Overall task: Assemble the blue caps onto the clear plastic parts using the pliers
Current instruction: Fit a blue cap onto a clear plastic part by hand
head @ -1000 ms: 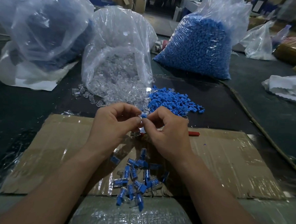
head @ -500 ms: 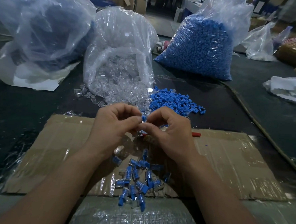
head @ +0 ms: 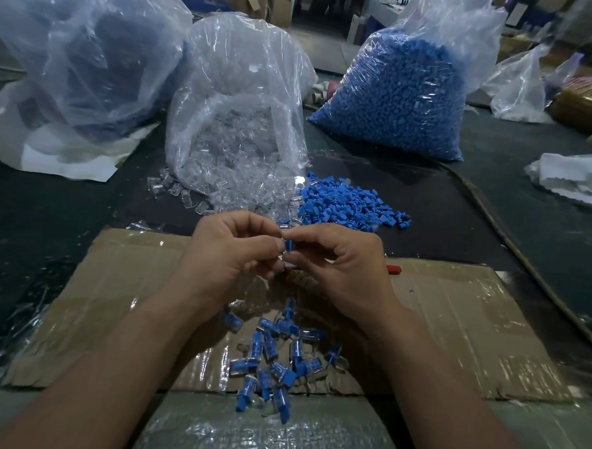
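Pinched at frame centre between curled fingertips of left hand (head: 231,255) and right hand (head: 340,268): one blue cap (head: 288,246). Below, a small finished pile (head: 274,357). Above, heaps of loose caps (head: 347,206) and clear parts (head: 235,186). Likely most work left.

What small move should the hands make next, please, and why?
Probably press the cap fully home: the left hand and right hand both pinch it at their fingertips, above the pile of finished pieces on the cardboard, so it seems mid-fitting and not yet ready to drop.
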`<state>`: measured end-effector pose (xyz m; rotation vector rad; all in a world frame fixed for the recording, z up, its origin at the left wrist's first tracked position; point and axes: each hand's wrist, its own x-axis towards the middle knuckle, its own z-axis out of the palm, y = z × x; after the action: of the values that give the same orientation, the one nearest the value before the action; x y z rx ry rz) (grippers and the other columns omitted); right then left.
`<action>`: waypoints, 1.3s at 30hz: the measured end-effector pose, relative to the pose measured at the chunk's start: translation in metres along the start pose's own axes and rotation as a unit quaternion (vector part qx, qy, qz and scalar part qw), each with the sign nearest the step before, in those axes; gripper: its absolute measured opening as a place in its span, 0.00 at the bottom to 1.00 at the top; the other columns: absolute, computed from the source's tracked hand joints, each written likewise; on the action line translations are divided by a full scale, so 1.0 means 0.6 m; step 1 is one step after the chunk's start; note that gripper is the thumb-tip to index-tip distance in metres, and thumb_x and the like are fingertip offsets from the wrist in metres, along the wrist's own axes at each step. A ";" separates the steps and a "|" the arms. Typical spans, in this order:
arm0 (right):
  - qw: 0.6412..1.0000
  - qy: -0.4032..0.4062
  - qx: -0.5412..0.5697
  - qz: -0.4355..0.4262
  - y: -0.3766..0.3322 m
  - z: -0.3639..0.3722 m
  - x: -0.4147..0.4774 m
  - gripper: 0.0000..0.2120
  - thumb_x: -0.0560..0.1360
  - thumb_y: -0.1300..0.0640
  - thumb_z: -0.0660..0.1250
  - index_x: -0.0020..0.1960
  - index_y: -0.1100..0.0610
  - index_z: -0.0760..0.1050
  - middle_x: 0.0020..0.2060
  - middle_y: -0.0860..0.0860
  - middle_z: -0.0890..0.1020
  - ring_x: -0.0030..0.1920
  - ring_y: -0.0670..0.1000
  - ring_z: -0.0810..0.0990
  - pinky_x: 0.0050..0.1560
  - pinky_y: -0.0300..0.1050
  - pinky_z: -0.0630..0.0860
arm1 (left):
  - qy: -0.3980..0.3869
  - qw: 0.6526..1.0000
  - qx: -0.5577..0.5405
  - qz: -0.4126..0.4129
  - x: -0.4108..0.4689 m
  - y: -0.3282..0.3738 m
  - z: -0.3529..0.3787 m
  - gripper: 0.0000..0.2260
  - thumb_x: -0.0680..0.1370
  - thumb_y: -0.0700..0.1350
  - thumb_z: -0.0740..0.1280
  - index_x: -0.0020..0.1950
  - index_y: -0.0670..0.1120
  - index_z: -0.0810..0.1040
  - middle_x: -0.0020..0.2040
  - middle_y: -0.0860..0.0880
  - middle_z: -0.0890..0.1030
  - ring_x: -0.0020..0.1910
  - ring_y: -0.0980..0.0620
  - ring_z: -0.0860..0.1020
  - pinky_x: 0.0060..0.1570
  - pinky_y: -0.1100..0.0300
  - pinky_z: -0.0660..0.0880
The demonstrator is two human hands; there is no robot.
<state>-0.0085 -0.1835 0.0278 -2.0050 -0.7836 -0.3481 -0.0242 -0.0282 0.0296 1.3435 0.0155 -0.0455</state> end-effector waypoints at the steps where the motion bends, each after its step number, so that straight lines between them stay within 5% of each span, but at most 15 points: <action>1: 1.000 0.006 -0.008 -0.006 0.000 0.000 0.000 0.12 0.68 0.64 0.72 0.51 0.61 0.80 0.43 0.45 0.79 0.47 0.44 0.79 0.48 0.35 0.77 | -0.005 1.000 -0.017 -0.007 0.000 0.001 0.001 0.06 0.62 0.33 0.69 0.37 0.39 0.76 0.27 0.46 0.79 0.24 0.53 0.78 0.24 0.66 0.74; 13: 0.999 0.024 -0.022 -0.026 0.000 0.003 0.000 0.12 0.68 0.65 0.69 0.51 0.62 0.81 0.44 0.45 0.79 0.48 0.45 0.80 0.50 0.37 0.77 | -0.014 0.999 -0.031 -0.022 0.000 -0.001 0.002 0.07 0.60 0.35 0.69 0.37 0.38 0.77 0.28 0.44 0.80 0.26 0.52 0.80 0.25 0.66 0.75; 19: 0.999 0.013 -0.046 -0.019 0.000 0.004 -0.001 0.12 0.67 0.67 0.71 0.51 0.63 0.81 0.45 0.55 0.84 0.46 0.49 0.82 0.50 0.43 0.77 | -0.022 0.999 -0.014 -0.026 0.001 -0.005 -0.001 0.06 0.61 0.36 0.68 0.37 0.39 0.77 0.28 0.44 0.80 0.26 0.53 0.79 0.26 0.66 0.77; 23: 0.995 -0.036 -0.087 0.027 -0.006 -0.009 0.003 0.16 0.69 0.61 0.73 0.56 0.59 0.79 0.49 0.52 0.83 0.47 0.43 0.78 0.52 0.36 0.75 | -0.032 0.999 -0.003 -0.028 0.002 -0.009 -0.007 0.06 0.63 0.37 0.67 0.39 0.39 0.76 0.30 0.45 0.80 0.28 0.53 0.79 0.28 0.65 0.77; 29: 0.957 -0.084 -0.170 0.221 0.015 -0.068 0.006 0.17 0.67 0.49 0.73 0.55 0.49 0.77 0.39 0.34 0.72 0.43 0.33 0.72 0.43 0.28 0.68 | 0.008 1.000 -0.018 -0.008 0.006 -0.009 -0.012 0.04 0.71 0.32 0.64 0.39 0.40 0.75 0.28 0.48 0.79 0.27 0.55 0.78 0.27 0.66 0.76; 34: 0.901 -0.245 -0.193 0.302 0.017 -0.080 0.002 0.21 0.60 0.42 0.76 0.48 0.39 0.70 0.43 0.36 0.71 0.47 0.40 0.71 0.45 0.40 0.69 | 0.023 1.000 -0.006 0.003 0.007 -0.008 -0.013 0.05 0.72 0.32 0.64 0.40 0.40 0.75 0.28 0.49 0.78 0.27 0.57 0.77 0.27 0.67 0.76; 39: 0.871 -0.300 -0.264 0.286 0.019 -0.068 0.002 0.39 0.57 0.41 0.77 0.64 0.45 0.66 0.51 0.41 0.67 0.55 0.45 0.66 0.57 0.48 0.70 | 0.031 0.999 0.004 0.004 0.008 -0.010 -0.013 0.05 0.73 0.32 0.64 0.40 0.41 0.75 0.27 0.50 0.79 0.27 0.57 0.77 0.27 0.65 0.76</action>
<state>0.0025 -0.2214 0.0427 -2.8034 -0.4232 0.4899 -0.0193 -0.0219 0.0217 1.3527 0.0631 0.0035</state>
